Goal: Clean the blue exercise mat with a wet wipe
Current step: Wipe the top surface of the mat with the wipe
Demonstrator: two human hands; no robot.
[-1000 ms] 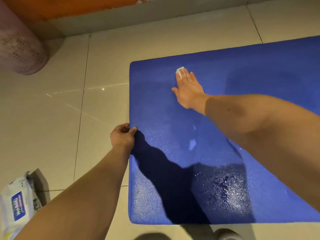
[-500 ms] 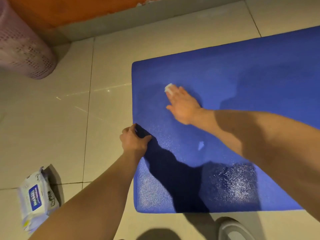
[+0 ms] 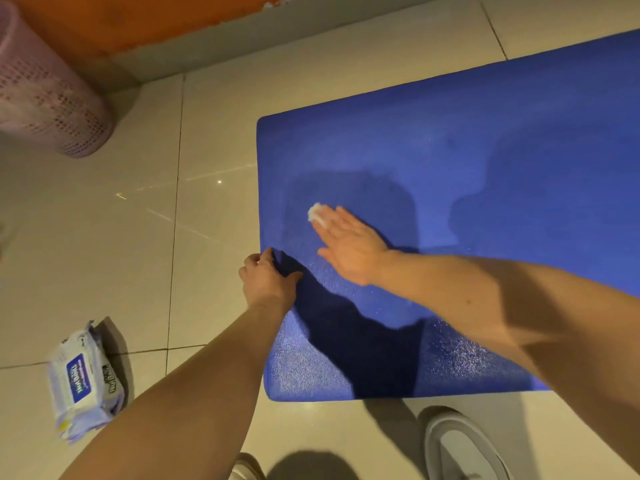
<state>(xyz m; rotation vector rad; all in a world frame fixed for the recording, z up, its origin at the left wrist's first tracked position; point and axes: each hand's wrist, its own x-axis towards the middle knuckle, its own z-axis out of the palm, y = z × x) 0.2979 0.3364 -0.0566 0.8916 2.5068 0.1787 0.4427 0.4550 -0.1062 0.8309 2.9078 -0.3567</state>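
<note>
On the tiled floor [image 3: 214,109], the left hand [image 3: 266,282] grips the mat [image 3: 450,133] edge while the flat right hand [image 3: 349,244] presses a wipe [image 3: 316,213] onto it.

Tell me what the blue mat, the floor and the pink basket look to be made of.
Blue mat: likely foam or rubber, matte and finely pebbled; damp patches glisten. Floor: glazed beige tiles, by the grout lines and mirror-like light streaks. Pink basket: probably moulded plastic, its wall pierced with a regular grid of small holes.

Bare forearms, no sleeves; light grey slip-on shoe [image 3: 460,445].
</note>
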